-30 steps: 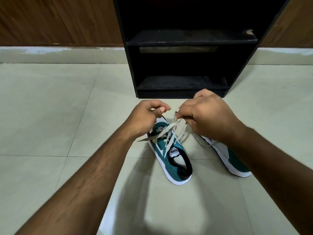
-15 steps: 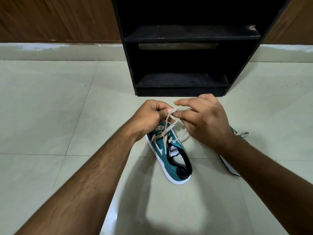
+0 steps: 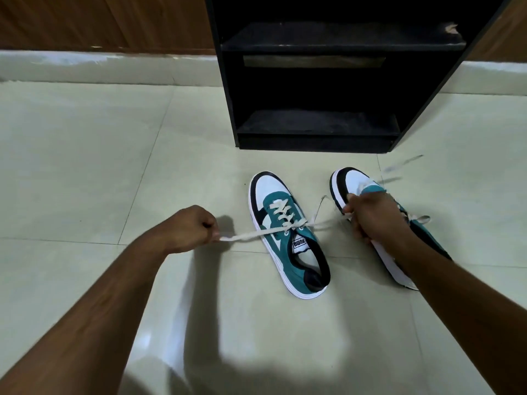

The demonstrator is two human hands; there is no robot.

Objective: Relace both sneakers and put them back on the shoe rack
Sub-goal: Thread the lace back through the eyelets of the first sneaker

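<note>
At centre frame the left hand [image 3: 189, 228] and right hand [image 3: 370, 216] each pinch an end of the lace [image 3: 256, 232], pulling outward to tighten the left sneaker [image 3: 288, 238] on the floor [image 3: 85, 166] below the shoe rack [image 3: 316, 81].

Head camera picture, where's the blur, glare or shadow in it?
Head view: the lace end beyond the right hand is smeared by motion; soft glare on the floor tiles; arm shadows fall across them; the left hand and the left sneaker look sharp; the shoe rack interior is very dark.

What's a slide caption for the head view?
Both hands pull the left sneaker's lace ends taut before the shoe rack.
</note>
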